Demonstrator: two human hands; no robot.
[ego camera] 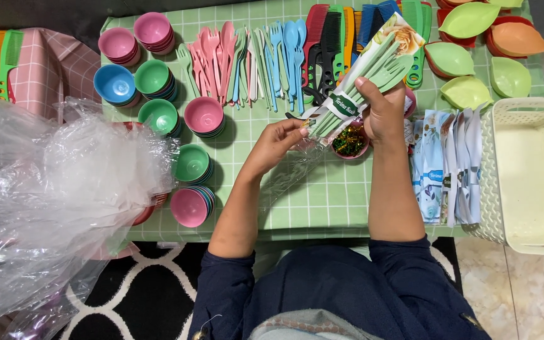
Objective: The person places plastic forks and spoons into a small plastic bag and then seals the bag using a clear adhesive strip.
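My right hand (pixel 385 110) grips a bundle of pale green plastic cutlery (pixel 373 75) with a flowered paper card, held tilted above the green checked table (pixel 322 201). My left hand (pixel 281 141) pinches the lower end of that bundle, where a clear plastic sleeve (pixel 288 173) hangs down. Just under the hands sits a small pink bowl of gold and green twist ties (pixel 349 141). Both forearms reach out from dark blue sleeves.
Stacks of small coloured bowls (pixel 158 82) stand at left, loose forks and spoons (pixel 247 60) and combs (pixel 335 38) at the back, leaf-shaped dishes (pixel 473 56) at back right. Packed bundles (pixel 445 167) lie beside a cream basket (pixel 533 173). Crumpled clear bags (pixel 51 195) fill the left.
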